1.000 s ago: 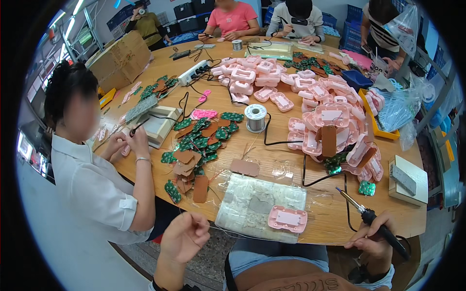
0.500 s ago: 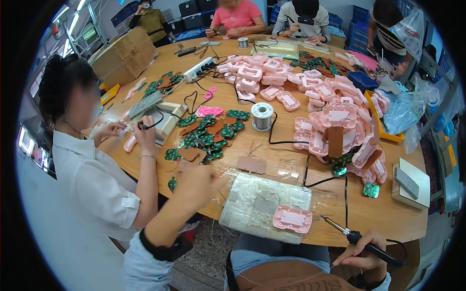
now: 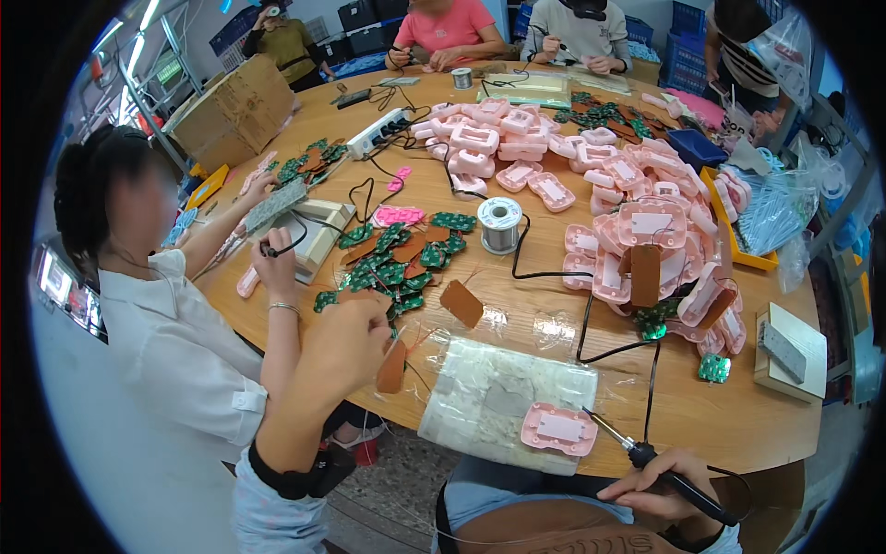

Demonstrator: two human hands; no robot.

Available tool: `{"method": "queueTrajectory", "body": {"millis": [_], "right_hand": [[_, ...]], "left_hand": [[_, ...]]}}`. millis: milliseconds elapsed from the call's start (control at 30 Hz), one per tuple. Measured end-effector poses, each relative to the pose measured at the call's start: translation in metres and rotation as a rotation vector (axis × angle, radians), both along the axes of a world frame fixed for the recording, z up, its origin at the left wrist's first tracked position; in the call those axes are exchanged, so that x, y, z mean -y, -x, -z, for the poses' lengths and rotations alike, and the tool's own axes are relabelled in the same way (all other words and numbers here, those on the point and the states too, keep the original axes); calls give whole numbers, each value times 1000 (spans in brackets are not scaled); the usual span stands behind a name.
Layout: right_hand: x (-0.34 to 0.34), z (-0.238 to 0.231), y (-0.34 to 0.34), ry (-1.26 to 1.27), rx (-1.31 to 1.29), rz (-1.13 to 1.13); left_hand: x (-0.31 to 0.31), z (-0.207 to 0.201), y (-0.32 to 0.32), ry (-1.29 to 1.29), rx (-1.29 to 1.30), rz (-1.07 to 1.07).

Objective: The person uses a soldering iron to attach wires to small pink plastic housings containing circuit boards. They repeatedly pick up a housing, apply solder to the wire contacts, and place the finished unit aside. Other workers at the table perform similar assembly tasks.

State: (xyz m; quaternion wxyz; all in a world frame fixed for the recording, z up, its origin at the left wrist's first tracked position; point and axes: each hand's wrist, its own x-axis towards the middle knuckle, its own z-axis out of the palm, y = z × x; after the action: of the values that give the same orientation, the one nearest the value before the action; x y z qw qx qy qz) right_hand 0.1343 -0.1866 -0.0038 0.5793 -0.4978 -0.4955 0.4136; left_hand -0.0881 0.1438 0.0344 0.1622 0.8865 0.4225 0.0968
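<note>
My right hand [image 3: 666, 482] holds a soldering iron [image 3: 688, 494] by its black handle. Its metal tip points up-left, at the right edge of a pink plastic shell [image 3: 559, 428]. That shell lies open side up on a plastic-wrapped work pad [image 3: 480, 392] at the table's near edge. With fingers curled, my left hand [image 3: 346, 343] is over the near side of a heap of green and brown circuit boards [image 3: 392, 263]. Just below its fingertips is a brown circuit board [image 3: 391, 367] with thin wires; whether they grip it is unclear. Another brown board [image 3: 461, 304] lies beyond the pad.
A solder wire spool [image 3: 499, 226] stands mid-table. Pink shells [image 3: 637, 217] are heaped at right, near a cream block [image 3: 792, 351]. The iron's black cord [image 3: 583, 319] crosses the table. At left a co-worker in a white shirt [image 3: 175, 323] sits close; others work across the table.
My left hand has moved left and slightly up, uncovering a brown board beside it. The brown board beyond the pad has turned. My right hand has shifted left, bringing the iron's tip to the shell.
</note>
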Motion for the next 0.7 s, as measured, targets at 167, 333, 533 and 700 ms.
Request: {"method": "queueTrajectory", "body": {"millis": [167,333,533,700], "right_hand": [[-8,0,5,28,-14,4],[-8,0,9,26,-27,25],[-4,-2,7,42,8,52],[-1,0,-5,59,34,125]], "left_hand": [[-5,-3,-7,3,126,9],[-24,40,-64,-205,203,67],[-52,73,-127,-139,77,85],[-83,47,-123,72,344,-8]]}}
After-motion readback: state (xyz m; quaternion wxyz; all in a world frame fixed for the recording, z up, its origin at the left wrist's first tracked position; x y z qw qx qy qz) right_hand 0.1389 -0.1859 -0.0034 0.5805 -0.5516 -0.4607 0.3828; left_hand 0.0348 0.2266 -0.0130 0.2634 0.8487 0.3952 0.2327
